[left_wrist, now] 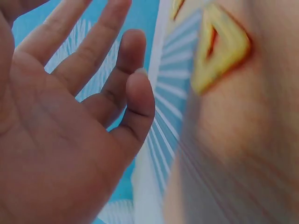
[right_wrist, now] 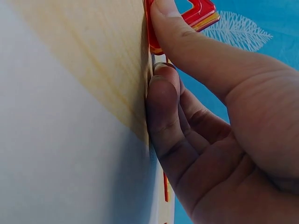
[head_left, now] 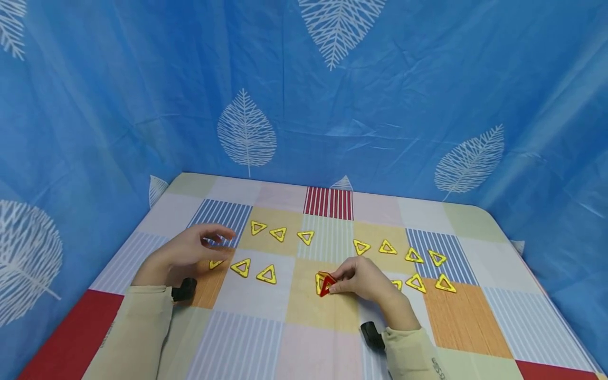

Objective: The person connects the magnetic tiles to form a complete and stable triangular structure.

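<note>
Near the middle of the table, my right hand [head_left: 363, 279] pinches a red triangle frame [head_left: 325, 291] between thumb and fingers. It overlaps a yellow triangle frame [head_left: 319, 282] in the head view. From the right wrist, the red triangle [right_wrist: 198, 15] shows a yellow layer along its edge, with my thumb on its face. My left hand [head_left: 192, 247] holds nothing, its fingers loosely bent above the left side of the table. Below it lies a yellow triangle frame [head_left: 216, 263], partly hidden by the thumb; this yellow triangle [left_wrist: 222, 46] also appears in the left wrist view.
More yellow triangles lie flat in loose rows: several on the left, such as one triangle [head_left: 266, 278], and several on the right, such as another [head_left: 445, 287]. The right hand partly covers one [head_left: 397, 285]. A blue leaf-patterned curtain [head_left: 404, 105] surrounds the patchwork tablecloth [head_left: 323, 348].
</note>
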Tool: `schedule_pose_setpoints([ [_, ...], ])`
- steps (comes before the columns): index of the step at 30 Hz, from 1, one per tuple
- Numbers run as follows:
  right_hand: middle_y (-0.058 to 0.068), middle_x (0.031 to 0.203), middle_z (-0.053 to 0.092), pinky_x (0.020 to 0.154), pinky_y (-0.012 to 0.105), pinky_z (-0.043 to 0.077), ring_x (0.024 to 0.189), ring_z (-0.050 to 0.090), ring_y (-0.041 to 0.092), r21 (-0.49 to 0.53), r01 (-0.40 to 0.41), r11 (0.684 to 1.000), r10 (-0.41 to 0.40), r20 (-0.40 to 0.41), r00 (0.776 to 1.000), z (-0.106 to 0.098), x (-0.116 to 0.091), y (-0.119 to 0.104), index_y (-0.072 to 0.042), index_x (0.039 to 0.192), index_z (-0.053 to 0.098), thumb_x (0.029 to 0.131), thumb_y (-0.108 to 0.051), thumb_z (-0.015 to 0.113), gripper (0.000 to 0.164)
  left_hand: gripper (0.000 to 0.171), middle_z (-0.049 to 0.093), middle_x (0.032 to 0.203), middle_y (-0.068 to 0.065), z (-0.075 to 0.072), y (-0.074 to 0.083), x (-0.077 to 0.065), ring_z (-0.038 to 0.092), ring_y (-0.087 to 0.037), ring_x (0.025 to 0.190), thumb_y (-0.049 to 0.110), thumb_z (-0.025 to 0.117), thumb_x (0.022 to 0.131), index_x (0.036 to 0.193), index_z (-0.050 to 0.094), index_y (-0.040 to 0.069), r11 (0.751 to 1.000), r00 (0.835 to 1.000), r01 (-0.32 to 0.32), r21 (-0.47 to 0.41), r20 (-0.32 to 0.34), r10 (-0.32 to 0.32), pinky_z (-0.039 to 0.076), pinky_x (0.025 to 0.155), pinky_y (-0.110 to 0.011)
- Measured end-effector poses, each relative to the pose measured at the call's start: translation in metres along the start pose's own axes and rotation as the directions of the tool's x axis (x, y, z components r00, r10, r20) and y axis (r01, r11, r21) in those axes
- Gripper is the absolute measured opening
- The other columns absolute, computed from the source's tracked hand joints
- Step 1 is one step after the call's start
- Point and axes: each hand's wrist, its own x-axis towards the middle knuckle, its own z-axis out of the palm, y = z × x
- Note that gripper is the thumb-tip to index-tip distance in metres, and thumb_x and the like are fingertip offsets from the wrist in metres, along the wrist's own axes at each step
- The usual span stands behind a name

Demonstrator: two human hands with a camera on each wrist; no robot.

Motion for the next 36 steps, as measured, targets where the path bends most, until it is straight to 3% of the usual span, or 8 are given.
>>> schedule_pose_setpoints([
  [3, -0.004, 0.082, 0.069, 0.063, 0.028, 0.049, 0.074, 0.059, 0.013, 0.003, -0.006, 1.000, 0.006, 0.001, 1.000, 0.000, 0.001, 0.000, -0.012, 0.090, 0.082, 0.072, -0.016, 0.092, 0.021, 0.054, 0.058, 0.131, -0.014, -0.008, -0.016, -0.003, 0.049, -0.034, 0.118, 0.016, 0.083, 0.085, 0.133, 0.063, 0.005, 1.000, 1.000, -0.002, 0.004, -0.021, 0.002, 0.041, 0.099, -0.051],
  [7, -0.005, 0.081, 0.067, 0.063, 0.028, 0.048, 0.072, 0.058, 0.014, -0.002, -0.023, 1.000, 0.023, -0.003, 1.000, 0.000, 0.000, 0.001, -0.014, 0.090, 0.082, 0.072, -0.017, 0.092, 0.021, 0.058, 0.058, 0.134, -0.015, -0.014, -0.035, -0.004, 0.050, -0.033, 0.116, 0.018, 0.082, 0.085, 0.137, 0.060, 0.006, 0.998, 0.997, 0.060, -0.026, -0.039, -0.061, 0.040, 0.099, -0.048],
  [11, -0.004, 0.081, 0.066, 0.063, 0.028, 0.048, 0.072, 0.057, 0.015, -0.008, -0.026, 1.000, 0.026, -0.003, 1.000, -0.001, -0.001, 0.002, -0.014, 0.089, 0.082, 0.072, -0.017, 0.092, 0.020, 0.058, 0.054, 0.138, -0.015, -0.016, -0.043, -0.007, 0.046, -0.033, 0.119, 0.019, 0.081, 0.086, 0.139, 0.059, 0.008, 0.991, 0.993, 0.116, -0.065, -0.017, -0.117, 0.036, 0.103, -0.053],
  [18, -0.003, 0.079, 0.065, 0.062, 0.028, 0.047, 0.070, 0.056, 0.015, 0.001, -0.006, 1.000, 0.006, 0.005, 1.000, -0.002, 0.000, 0.001, -0.011, 0.091, 0.082, 0.073, -0.017, 0.092, 0.021, 0.042, 0.047, 0.142, -0.019, -0.014, -0.040, -0.010, 0.041, -0.039, 0.127, 0.001, 0.072, 0.089, 0.130, 0.066, 0.007, 0.994, 0.996, 0.092, -0.066, 0.029, -0.090, 0.035, 0.106, -0.056],
  [24, -0.003, 0.079, 0.065, 0.062, 0.027, 0.046, 0.070, 0.055, 0.014, 0.003, -0.006, 1.000, 0.006, 0.005, 1.000, -0.001, 0.001, 0.000, -0.011, 0.091, 0.082, 0.073, -0.016, 0.091, 0.021, 0.040, 0.041, 0.147, -0.019, -0.011, -0.037, -0.008, 0.033, -0.042, 0.134, -0.003, 0.070, 0.090, 0.129, 0.069, 0.005, 0.988, 0.990, 0.144, -0.056, 0.009, -0.144, 0.032, 0.110, -0.057],
  [30, -0.002, 0.079, 0.065, 0.062, 0.028, 0.046, 0.071, 0.055, 0.015, 0.007, -0.003, 1.000, 0.003, 0.006, 1.000, -0.001, 0.000, -0.002, -0.011, 0.092, 0.081, 0.073, -0.017, 0.091, 0.022, 0.035, 0.052, 0.135, -0.018, -0.011, -0.037, -0.004, 0.042, -0.042, 0.126, 0.005, 0.077, 0.088, 0.123, 0.073, 0.004, 0.989, 0.997, 0.076, 0.127, -0.031, -0.073, 0.034, 0.106, -0.059],
  [36, -0.002, 0.079, 0.065, 0.062, 0.028, 0.046, 0.071, 0.055, 0.015, -0.003, -0.011, 1.000, 0.011, 0.005, 1.000, -0.002, -0.001, -0.001, -0.011, 0.092, 0.082, 0.073, -0.017, 0.091, 0.022, 0.031, 0.057, 0.128, -0.016, -0.009, -0.035, -0.002, 0.046, -0.039, 0.120, 0.011, 0.080, 0.086, 0.116, 0.076, 0.005, 0.984, 0.998, 0.048, 0.174, -0.047, -0.040, 0.038, 0.103, -0.056],
])
